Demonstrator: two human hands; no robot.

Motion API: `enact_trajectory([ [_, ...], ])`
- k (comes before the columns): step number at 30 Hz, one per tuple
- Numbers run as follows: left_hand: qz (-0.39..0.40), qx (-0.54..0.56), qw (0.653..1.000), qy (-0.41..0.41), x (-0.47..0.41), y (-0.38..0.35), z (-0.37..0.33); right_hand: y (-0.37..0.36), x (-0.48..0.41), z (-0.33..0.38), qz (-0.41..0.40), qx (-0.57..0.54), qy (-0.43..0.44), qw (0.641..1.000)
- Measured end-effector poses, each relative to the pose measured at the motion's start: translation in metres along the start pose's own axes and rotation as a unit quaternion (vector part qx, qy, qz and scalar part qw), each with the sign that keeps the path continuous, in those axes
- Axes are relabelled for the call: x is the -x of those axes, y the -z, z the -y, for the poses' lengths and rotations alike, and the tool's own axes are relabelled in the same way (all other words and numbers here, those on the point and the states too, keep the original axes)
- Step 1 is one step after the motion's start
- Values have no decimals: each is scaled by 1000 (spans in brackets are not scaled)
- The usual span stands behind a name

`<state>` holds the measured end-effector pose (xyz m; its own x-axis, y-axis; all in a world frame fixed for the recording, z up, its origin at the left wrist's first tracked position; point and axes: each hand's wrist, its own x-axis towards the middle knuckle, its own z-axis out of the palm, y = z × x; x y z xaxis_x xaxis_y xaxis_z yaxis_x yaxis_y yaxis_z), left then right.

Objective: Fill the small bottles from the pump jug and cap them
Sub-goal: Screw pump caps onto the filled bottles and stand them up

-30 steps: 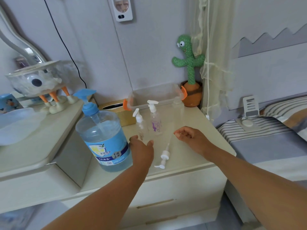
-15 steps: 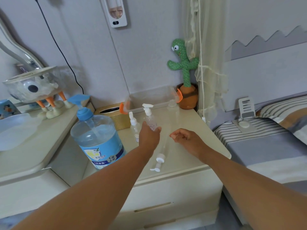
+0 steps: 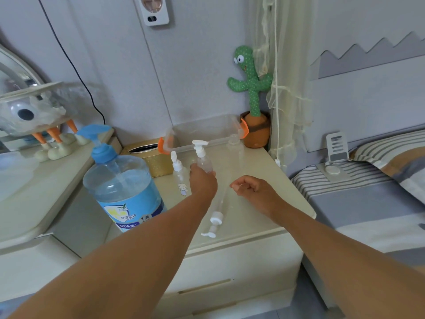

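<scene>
L hand (image 3: 203,181): fingers clamped round the lower part of a small pump bottle (image 3: 202,157). It's upright, approx mid tabletop (image 3: 264,162), in front of the clear box (image 3: 207,132). Base is hidden by the hand, so can't tell if it's lifted.
R hand (image 3: 255,189): just right of the L hand, over the tabletop, fingers loosely curled w/ nothing in them afaict.
2nd bottle (image 3: 180,178): pump on, cartoon sticker, upright just left of the L hand.
3rd bottle (image 3: 234,148): no cap, upright by the box's right end.
Loose pump (image 3: 215,223): lying flat near the front edge, tube pointing toward the R hand.
Pump jug (image 3: 122,187): big, blue liquid, front-left of the bottles.
Bg: cactus toy (image 3: 251,84) in the back-right corner, tissue box (image 3: 149,157) behind the jug.
</scene>
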<state>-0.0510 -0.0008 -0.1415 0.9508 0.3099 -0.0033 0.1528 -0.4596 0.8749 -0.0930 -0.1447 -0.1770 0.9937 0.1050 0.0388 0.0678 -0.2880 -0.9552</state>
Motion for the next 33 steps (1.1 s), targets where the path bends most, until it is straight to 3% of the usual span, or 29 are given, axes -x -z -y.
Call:
enact_trajectory([
  [15,34,30,993,-108,35,19,46,-9,10,30,-47,35,82,995],
  [23,69,105,984,-128,45,32,66,-26,4,84,-36,73,163,983],
  [28,111,196,967,-118,46,37,75,-32,-4,96,-16,129,175,976],
  [33,143,206,961,-116,44,40,77,-25,-8,102,12,189,183,965],
])
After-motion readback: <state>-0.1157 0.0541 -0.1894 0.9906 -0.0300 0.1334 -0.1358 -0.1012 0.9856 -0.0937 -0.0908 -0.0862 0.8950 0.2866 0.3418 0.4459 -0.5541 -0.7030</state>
